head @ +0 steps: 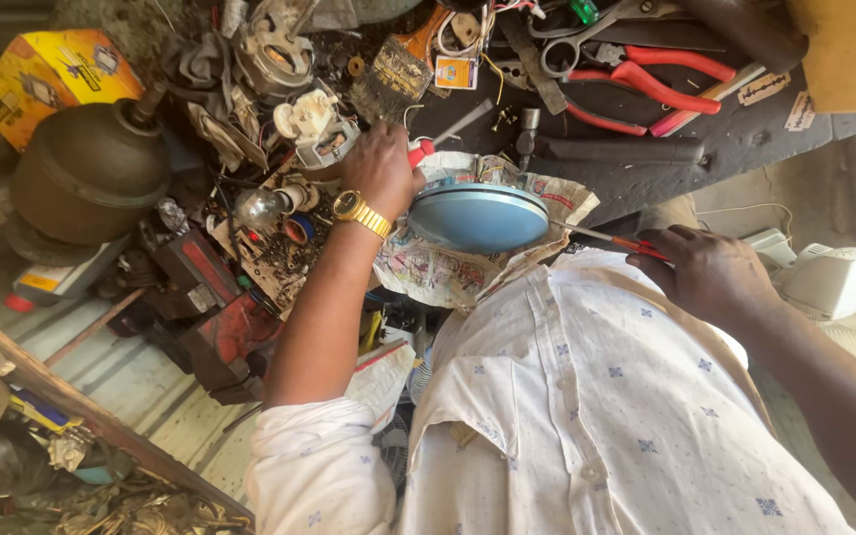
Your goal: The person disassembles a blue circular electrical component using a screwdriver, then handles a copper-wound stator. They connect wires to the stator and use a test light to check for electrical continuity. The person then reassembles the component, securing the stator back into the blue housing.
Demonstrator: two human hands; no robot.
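Observation:
A blue round disc-shaped cover (478,216) lies on crumpled newspaper (438,269) at the edge of a dark workbench (705,149). My left hand (380,168), with a gold watch on its wrist, rests just left of the disc and grips a small red-handled tool (420,151) whose metal blade points up and to the right. My right hand (710,272) is lower right, over my white patterned shirt. It holds a thin red-handled screwdriver (614,241) with the tip pointing toward the disc.
The bench is cluttered: red pliers (651,84), scissors (567,45), a paintbrush (398,64), a small motor (274,50), a light bulb (260,208). A dark round metal vessel (91,168) and a yellow box (52,69) stand at left. A white fan (834,282) is at right.

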